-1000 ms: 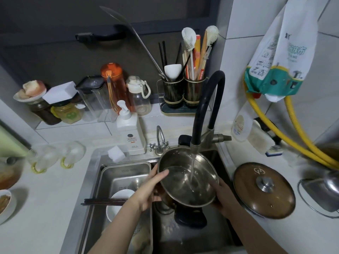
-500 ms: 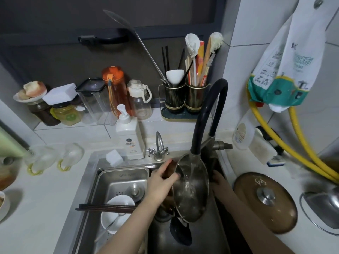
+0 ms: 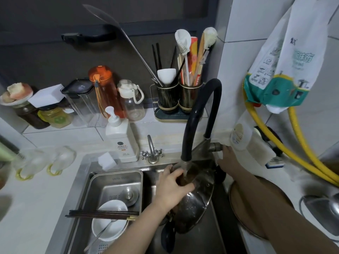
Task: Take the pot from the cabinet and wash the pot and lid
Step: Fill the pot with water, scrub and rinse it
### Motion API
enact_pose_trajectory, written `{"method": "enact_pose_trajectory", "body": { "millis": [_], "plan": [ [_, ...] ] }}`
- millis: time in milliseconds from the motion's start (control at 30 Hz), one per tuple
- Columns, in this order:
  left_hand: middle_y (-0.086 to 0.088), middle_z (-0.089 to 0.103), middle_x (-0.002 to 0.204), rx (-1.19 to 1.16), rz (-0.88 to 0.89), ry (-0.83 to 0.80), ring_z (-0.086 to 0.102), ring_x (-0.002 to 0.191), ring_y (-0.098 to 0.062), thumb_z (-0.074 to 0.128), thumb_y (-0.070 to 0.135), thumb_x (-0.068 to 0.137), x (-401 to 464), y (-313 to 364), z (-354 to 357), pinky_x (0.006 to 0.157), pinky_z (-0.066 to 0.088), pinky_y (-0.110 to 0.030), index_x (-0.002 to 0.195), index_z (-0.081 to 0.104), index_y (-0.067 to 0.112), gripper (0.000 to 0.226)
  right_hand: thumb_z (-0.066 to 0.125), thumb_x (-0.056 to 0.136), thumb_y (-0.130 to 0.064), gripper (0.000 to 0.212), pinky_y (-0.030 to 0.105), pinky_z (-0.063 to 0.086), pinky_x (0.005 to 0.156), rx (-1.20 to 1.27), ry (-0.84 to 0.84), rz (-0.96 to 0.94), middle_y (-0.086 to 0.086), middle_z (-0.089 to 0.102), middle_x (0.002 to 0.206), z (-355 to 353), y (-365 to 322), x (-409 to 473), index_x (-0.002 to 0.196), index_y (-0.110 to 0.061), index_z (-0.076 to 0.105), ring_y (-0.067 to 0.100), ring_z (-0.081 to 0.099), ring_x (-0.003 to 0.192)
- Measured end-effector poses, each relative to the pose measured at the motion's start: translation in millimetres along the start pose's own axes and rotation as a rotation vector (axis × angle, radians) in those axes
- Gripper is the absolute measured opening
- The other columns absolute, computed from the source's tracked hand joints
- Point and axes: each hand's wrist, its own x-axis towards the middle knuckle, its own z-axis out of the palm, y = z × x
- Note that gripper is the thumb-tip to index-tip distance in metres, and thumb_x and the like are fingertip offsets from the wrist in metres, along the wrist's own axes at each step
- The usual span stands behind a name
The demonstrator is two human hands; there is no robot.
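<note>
A steel pot (image 3: 194, 206) is tipped steeply on its side in the sink, under the black gooseneck faucet (image 3: 198, 114). My left hand (image 3: 172, 187) grips the pot's upper rim, with water running onto it. My right hand (image 3: 227, 158) rests at the faucet's metal lever (image 3: 215, 146), off the pot. The brown glass lid (image 3: 244, 217) lies flat on the counter right of the sink, mostly hidden by my right forearm.
A steel basin (image 3: 117, 180) in the sink's left half holds a white bowl (image 3: 110, 220), a spoon and dark chopsticks (image 3: 102, 214). A soap pump bottle (image 3: 121, 140), small tap (image 3: 151, 153), utensil holders (image 3: 178, 98), jars and yellow hoses (image 3: 293, 149) ring the sink.
The pot went from upright and filling to tipped on its side. My right hand left the pot and moved up to the faucet lever. My left hand stayed on the rim.
</note>
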Motion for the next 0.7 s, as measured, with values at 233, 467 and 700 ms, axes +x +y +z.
{"method": "enact_pose_trajectory", "body": {
  "millis": [233, 467, 700],
  "plan": [
    [-0.001, 0.041, 0.142, -0.056, -0.026, 0.042, 0.028, 0.135, -0.021, 0.059, 0.066, 0.055, 3.8, 4.8, 0.1, 0.113, 0.024, -0.038, 0.106, 0.063, 0.051, 0.053, 0.049, 0.088, -0.003, 0.053, 0.042, 0.025, 0.114, 0.092, 0.05, -0.042, 0.02, 0.03, 0.145, 0.9, 3.6, -0.9, 0.139, 0.0, 0.032, 0.034, 0.03, 0.135],
    [-0.001, 0.052, 0.127, -0.125, -0.057, 0.109, 0.046, 0.121, -0.021, 0.064, 0.069, 0.054, 8.3, -11.7, 0.3, 0.107, 0.037, -0.046, 0.102, 0.062, 0.057, 0.05, 0.058, 0.087, -0.007, 0.054, 0.036, 0.03, 0.107, 0.206, 0.058, -0.023, 0.019, 0.031, 0.143, 1.9, -0.8, -4.0, 0.136, -0.001, 0.036, 0.032, 0.035, 0.13],
    [0.001, 0.038, 0.143, -0.013, 0.015, 0.092, 0.03, 0.134, -0.017, 0.057, 0.068, 0.056, -13.2, -7.8, -11.2, 0.115, 0.025, -0.04, 0.098, 0.035, 0.077, 0.048, 0.055, 0.09, -0.011, 0.051, 0.037, 0.029, 0.109, 0.254, -0.046, -0.062, 0.012, 0.023, 0.151, 8.6, 3.6, -19.7, 0.138, -0.009, 0.038, 0.029, 0.031, 0.136]
  ]
}}
